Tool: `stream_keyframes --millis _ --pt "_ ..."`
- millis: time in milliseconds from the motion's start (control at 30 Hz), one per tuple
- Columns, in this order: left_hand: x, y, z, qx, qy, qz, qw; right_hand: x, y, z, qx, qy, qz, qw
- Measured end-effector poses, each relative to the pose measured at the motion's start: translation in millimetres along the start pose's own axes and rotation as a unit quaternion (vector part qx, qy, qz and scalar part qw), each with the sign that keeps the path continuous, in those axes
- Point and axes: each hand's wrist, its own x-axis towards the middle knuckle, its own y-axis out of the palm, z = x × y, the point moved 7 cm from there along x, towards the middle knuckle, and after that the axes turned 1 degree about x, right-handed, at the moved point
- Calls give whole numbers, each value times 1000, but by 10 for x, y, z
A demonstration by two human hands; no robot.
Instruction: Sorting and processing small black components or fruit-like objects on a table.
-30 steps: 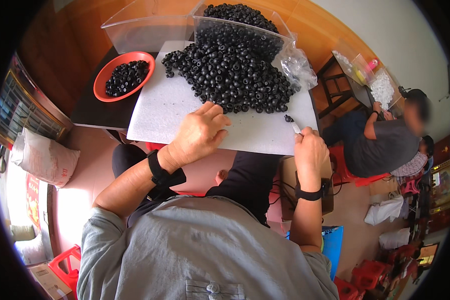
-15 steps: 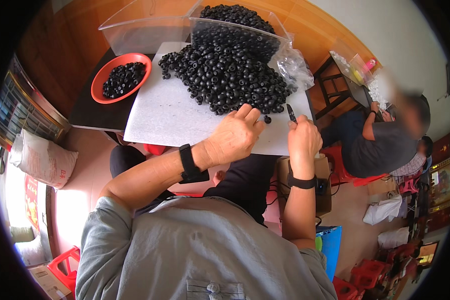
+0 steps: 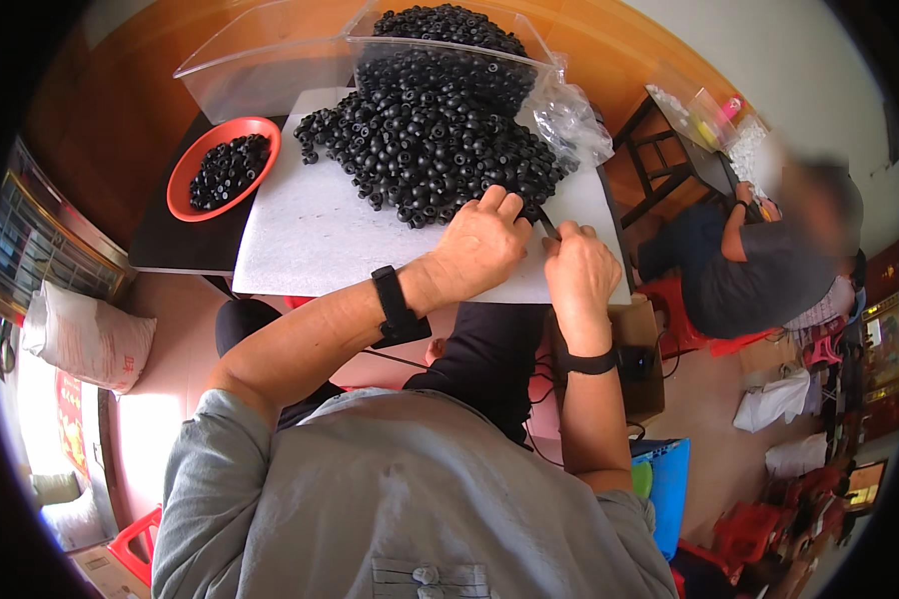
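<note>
A large heap of small round black hollow pieces (image 3: 430,150) covers the far part of the white sheet (image 3: 320,240) on the table. At the near right edge of the heap my left hand (image 3: 484,245) is closed, its fingertips pinched together; whatever sits between them is hidden. My right hand (image 3: 581,270) grips a slim dark blade-like tool (image 3: 546,224), whose tip reaches toward the left fingers. Whether the tip touches a piece cannot be made out.
An orange bowl (image 3: 175,190) of black pieces stands on the dark table at left. Clear plastic bins (image 3: 270,75) are at the back, one tipped with pieces in it. A plastic bag (image 3: 574,125) lies behind right. Another person (image 3: 759,270) sits at a side table.
My right hand has moved left, bringing the tool's tip from upright and apart to beside my left fingers. The view has shifted slightly.
</note>
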Motion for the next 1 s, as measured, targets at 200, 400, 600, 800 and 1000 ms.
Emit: stream_keyframes --millis 200,400,600,800,1000 --pt "23 18 3 2 9 -16 1000 -85 -1 128 -3 -19 -15 1000" --pt "-40 -99 50 0 1 -23 1000 -117 -26 284 11 -35 -52 998" --pt "-146 -230 143 -1 12 -23 1000 -149 -26 394 13 -42 -53 998" --pt "-297 -351 264 26 8 -3 1000 -165 -3 553 20 -61 -60 996" --pt "-342 -438 265 5 20 -25 999 -188 0 581 45 -85 -35 995"
